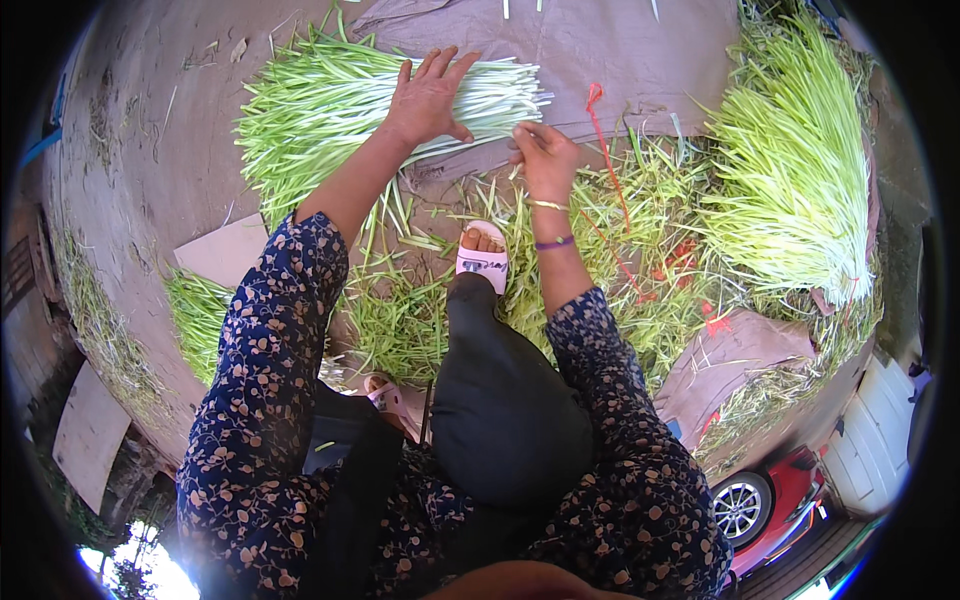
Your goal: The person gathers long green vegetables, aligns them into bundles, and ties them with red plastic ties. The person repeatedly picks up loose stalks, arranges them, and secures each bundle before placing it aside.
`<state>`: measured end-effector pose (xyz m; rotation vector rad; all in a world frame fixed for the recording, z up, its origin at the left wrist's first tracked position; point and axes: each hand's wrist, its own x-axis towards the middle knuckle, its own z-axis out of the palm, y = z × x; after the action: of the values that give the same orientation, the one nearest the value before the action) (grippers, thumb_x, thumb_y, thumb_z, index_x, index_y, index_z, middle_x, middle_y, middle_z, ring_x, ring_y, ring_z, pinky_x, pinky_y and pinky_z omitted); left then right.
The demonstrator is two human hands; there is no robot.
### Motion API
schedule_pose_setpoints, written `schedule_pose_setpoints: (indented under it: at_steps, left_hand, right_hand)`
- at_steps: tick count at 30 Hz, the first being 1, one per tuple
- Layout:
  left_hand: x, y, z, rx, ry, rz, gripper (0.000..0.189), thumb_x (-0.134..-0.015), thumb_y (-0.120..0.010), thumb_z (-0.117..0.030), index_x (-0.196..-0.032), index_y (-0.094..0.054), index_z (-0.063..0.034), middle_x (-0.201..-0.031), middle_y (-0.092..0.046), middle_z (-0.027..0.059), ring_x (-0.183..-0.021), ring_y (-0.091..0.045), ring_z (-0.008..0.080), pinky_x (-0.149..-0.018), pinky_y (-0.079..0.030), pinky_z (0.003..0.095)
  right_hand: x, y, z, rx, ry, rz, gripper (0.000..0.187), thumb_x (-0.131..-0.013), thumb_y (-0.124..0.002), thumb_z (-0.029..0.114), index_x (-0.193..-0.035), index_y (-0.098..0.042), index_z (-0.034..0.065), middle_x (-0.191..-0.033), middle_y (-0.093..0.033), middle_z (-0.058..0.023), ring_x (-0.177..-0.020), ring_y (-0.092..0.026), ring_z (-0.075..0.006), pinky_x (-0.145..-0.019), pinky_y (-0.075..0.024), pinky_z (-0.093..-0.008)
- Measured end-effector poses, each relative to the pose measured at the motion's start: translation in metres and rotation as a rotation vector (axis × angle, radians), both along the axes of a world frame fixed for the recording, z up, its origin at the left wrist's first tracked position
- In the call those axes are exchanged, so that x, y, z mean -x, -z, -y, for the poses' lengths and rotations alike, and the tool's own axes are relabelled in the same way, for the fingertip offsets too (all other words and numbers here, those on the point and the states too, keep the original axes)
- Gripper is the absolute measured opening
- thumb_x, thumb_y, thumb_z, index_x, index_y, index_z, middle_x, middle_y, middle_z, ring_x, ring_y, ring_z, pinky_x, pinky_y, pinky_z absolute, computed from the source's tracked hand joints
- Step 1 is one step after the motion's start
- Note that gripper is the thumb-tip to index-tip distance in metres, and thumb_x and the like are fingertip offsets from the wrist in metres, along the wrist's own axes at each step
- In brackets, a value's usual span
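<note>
A wide pile of garlic chives or similar long greens (337,105) lies on a brown cloth (637,67), its white stem ends pointing right. My left hand (427,97) rests across the pile with its fingers spread. Beside the lower right corner of the stem ends, my right hand (547,154) has its thumb and fingers curled together; whether a thin stem is between them cannot be told. A red tie string (604,142) lies to the right of this hand, running from the cloth onto the loose trimmings.
Another large bundle (795,172) lies at the right, tied near its white ends. Cut leaf trimmings (645,195) cover the ground around my slippered foot (482,251). More greens (199,315) lie at the left near a flat board (221,247). A red car (787,487) stands at lower right.
</note>
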<state>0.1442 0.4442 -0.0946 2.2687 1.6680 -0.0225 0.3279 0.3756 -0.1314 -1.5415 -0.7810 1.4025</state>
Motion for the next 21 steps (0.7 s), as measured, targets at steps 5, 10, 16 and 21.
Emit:
schedule_pose_setpoints:
  at_steps: [5,10,16,21]
  left_hand:
    - [-0.004,-0.001,-0.006,0.048,0.023,-0.022,0.121,-0.042,-0.088,-0.038,-0.143,-0.022,-0.0209,-0.146,-0.03,0.0111,-0.136,-0.026,0.0309,-0.107,-0.022,0.0565]
    - [-0.012,0.003,-0.009,0.077,0.05,-0.042,0.121,-0.042,-0.087,-0.038,-0.143,-0.022,-0.02,-0.145,-0.031,0.0109,-0.136,-0.026,0.0303,-0.107,-0.022,0.0565]
    - [-0.019,0.009,-0.012,0.133,0.05,-0.055,0.122,-0.043,-0.088,-0.037,-0.144,-0.021,-0.0198,-0.145,-0.03,0.0106,-0.137,-0.024,0.0292,-0.109,-0.02,0.0552]
    - [-0.021,0.009,-0.01,0.075,0.036,-0.036,0.125,-0.04,-0.088,-0.036,-0.143,-0.021,-0.0191,-0.142,-0.034,0.0093,-0.134,-0.03,0.0285,-0.106,-0.025,0.0558]
  right_hand:
    - [0.044,-0.007,-0.025,0.11,0.274,-0.138,0.022,-0.075,-0.07,0.008,-0.089,-0.064,-0.0079,-0.063,-0.063,-0.0097,-0.05,-0.061,-0.0145,-0.041,-0.0428,-0.0248]
    - [0.048,0.003,-0.033,0.111,0.354,-0.158,0.021,-0.076,-0.068,0.006,-0.089,-0.061,-0.0095,-0.065,-0.062,-0.0103,-0.05,-0.061,-0.0155,-0.041,-0.0449,-0.0245]
    - [0.045,0.005,-0.027,0.081,0.423,-0.264,0.016,-0.073,-0.067,0.002,-0.083,-0.061,-0.0078,-0.066,-0.062,-0.0108,-0.05,-0.061,-0.016,-0.041,-0.0449,-0.0251]
    - [0.038,0.0,-0.029,0.036,0.542,-0.241,0.015,-0.071,-0.065,0.003,-0.082,-0.061,-0.0064,-0.064,-0.062,-0.0101,-0.049,-0.06,-0.0155,-0.042,-0.0445,-0.0249]
